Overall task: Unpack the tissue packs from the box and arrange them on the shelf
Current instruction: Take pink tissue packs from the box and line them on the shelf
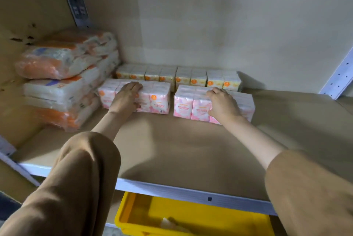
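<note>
Tissue packs: left hand and right hand each clasp a pink pack, fingers curled over top, aligning front row on shelf.

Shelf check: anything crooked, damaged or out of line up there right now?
Nothing damaged. The right pink pack sits slightly forward of the left pink pack, with a gap between them. The big stack at left leans unevenly. Dark stains mark the side wall.

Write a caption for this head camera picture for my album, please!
Left hand and right hand each rest on a pink tissue pack on the shelf.
</note>
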A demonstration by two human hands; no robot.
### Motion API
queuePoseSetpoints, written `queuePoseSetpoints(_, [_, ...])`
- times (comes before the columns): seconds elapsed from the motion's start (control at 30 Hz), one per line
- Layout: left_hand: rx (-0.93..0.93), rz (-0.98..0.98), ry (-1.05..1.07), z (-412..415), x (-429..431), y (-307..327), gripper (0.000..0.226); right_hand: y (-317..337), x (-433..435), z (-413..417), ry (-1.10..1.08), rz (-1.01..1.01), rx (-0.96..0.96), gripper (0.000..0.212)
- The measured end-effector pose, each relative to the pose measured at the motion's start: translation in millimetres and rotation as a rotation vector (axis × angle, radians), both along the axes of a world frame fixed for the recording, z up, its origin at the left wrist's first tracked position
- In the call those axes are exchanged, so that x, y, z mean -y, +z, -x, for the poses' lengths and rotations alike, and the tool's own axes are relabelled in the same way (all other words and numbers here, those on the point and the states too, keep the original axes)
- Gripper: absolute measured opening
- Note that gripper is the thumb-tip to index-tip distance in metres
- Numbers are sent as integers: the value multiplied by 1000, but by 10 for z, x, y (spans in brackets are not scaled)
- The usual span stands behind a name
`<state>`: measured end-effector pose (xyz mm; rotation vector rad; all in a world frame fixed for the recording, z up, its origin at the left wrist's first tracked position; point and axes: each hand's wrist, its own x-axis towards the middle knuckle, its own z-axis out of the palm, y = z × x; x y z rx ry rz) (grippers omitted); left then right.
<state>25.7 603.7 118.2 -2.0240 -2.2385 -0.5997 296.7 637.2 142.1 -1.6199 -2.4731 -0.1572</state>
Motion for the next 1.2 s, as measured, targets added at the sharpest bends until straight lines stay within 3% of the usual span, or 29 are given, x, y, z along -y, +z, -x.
queuePoseSetpoints(0.33, [-16, -55, -58, 126, -341, -37, 69, -19, -489, 276, 9, -19, -46, 51])
queuePoseSetpoints(0.9, [-80, -27, -48, 137, -398, -5, 71, 33, -537, 224, 39, 21, -44, 55])
queuePoseSetpoints(1.1, [-119, 141, -48, 101, -346, 262, 71, 217, -518, 227, 94, 77, 54, 57])
queuePoseSetpoints(1.2, [-124, 202, -6, 66, -214, 466, 63, 401, -465, 226, 93, 101, 14, 54])
